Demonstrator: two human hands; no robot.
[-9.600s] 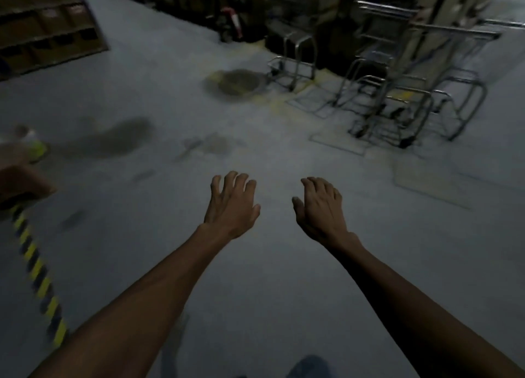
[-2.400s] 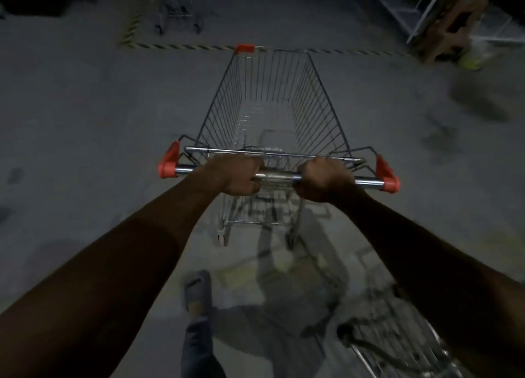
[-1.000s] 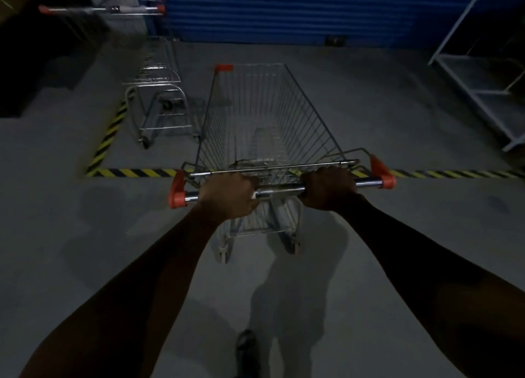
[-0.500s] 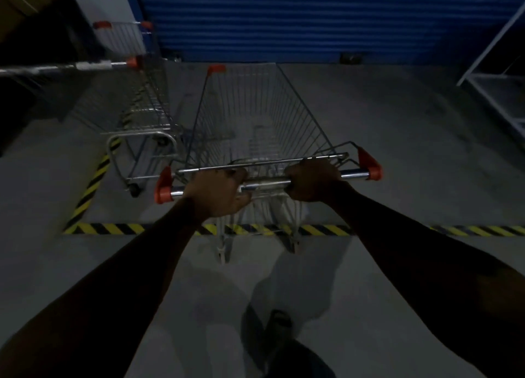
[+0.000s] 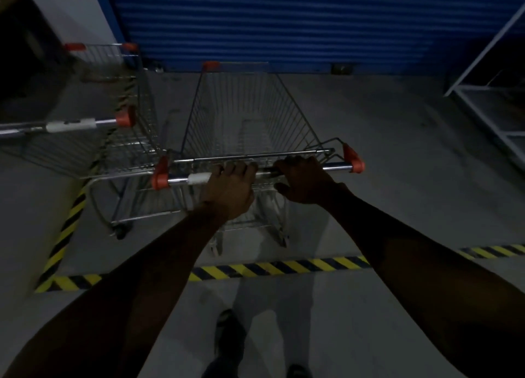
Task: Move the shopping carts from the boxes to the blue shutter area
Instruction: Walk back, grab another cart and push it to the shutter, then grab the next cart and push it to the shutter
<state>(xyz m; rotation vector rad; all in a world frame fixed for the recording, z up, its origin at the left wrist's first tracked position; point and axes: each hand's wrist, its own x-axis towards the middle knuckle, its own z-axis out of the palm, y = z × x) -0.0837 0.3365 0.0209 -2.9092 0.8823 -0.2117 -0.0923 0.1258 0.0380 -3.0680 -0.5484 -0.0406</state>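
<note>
A dim warehouse floor (image 5: 397,150), seen from a head-worn camera looking forward and down. At 9 o'clock, a parked shopping cart (image 5: 125,150) stands inside the marked bay, its handle (image 5: 71,125) running off the left edge; a further cart (image 5: 99,62) sits behind it at 10 o'clock, blurred. At the centre, the pushed cart (image 5: 244,122) stands just beside the parked one, its wire basket stretching straight ahead toward 12 o'clock, where the blue shutter (image 5: 284,19) fills the top of the view. Its push bar (image 5: 176,179) runs crosswise, 9 to 3 o'clock, with orange caps at both ends. The left hand (image 5: 227,190) grips the bar near its middle, fingers (image 5: 238,169) curled over the top. The right hand (image 5: 305,180) grips the bar just to the right, fingers wrapped round it; both hands are about equally near. The cart's rear wheels sit past the yellow-and-black floor tape (image 5: 270,268) at 6 o'clock, so the cart looks to be inside the shutter area. The cart lies directly ahead of both hands, so the next move is probably a short straight push or a release. At 3 o'clock, a white metal rack (image 5: 488,93) stands well apart.
</note>
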